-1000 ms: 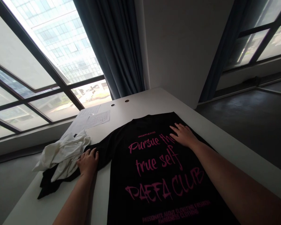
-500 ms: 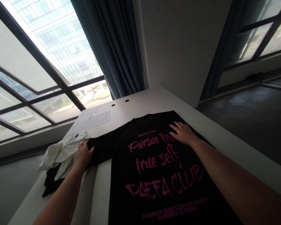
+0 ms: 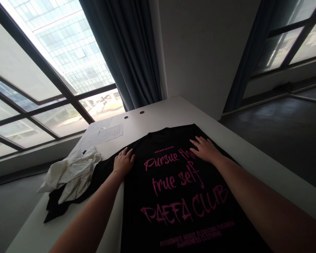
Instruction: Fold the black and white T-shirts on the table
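Note:
A black T-shirt point(image 3: 171, 188) with pink lettering lies spread on the white table, its collar toward the far end. My left hand point(image 3: 123, 162) rests on the shirt near its left shoulder, where the sleeve begins, fingers apart. On the upper right of the shirt lies my right hand point(image 3: 204, 149), flat with its fingers spread, covering the end of the top large line of print. The left sleeve stretches out beyond my left hand toward a crumpled white garment point(image 3: 73, 172). My right forearm hides part of the shirt's right side.
Under the white garment, a black cloth point(image 3: 55, 205) shows at the table's left edge. Printed papers point(image 3: 109, 133) lie farther back, near two round holes in the table point(image 3: 173, 105). Dark blue curtains point(image 3: 131, 52) hang beside the window; a wall point(image 3: 200, 52) rises behind the table.
My left hand has moved right, from the sleeve's end to the shirt's left shoulder. My right hand has stayed in place on the shirt.

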`<state>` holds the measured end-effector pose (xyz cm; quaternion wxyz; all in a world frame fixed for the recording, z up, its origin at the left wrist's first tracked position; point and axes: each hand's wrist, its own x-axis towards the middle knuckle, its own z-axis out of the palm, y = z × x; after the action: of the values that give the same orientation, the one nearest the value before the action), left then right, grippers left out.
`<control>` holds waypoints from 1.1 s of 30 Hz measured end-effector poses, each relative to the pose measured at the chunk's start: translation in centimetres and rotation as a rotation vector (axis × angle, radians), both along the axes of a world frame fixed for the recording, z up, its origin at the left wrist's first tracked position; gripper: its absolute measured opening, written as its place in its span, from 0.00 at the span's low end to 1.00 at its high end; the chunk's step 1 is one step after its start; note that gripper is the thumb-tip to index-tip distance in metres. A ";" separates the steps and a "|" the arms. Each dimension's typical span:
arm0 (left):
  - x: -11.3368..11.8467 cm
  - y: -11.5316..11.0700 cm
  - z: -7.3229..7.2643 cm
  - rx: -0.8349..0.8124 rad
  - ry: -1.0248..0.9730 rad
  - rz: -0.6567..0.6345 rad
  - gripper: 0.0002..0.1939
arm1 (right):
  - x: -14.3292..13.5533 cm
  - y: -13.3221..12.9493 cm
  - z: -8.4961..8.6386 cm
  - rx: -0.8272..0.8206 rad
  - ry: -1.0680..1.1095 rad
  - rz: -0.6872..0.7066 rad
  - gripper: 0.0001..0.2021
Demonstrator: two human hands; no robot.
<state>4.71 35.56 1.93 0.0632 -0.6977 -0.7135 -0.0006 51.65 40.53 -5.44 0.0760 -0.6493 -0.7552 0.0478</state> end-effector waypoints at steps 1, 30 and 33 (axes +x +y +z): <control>0.5 0.8 -0.6 -0.056 -0.030 0.033 0.29 | 0.0 -0.1 0.1 -0.004 -0.001 0.002 0.36; -5.2 5.5 -4.9 0.010 -0.189 0.494 0.37 | 0.4 7.2 0.3 -0.071 -0.145 -0.054 0.34; -4.1 5.7 -4.7 0.013 -0.178 0.451 0.35 | 0.3 6.4 0.1 -0.043 -0.133 -0.051 0.34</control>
<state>0.59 41.26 -2.73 0.0030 -0.5177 -0.8540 -0.0524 51.98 46.89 -5.32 0.0129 -0.6717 -0.7405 0.0191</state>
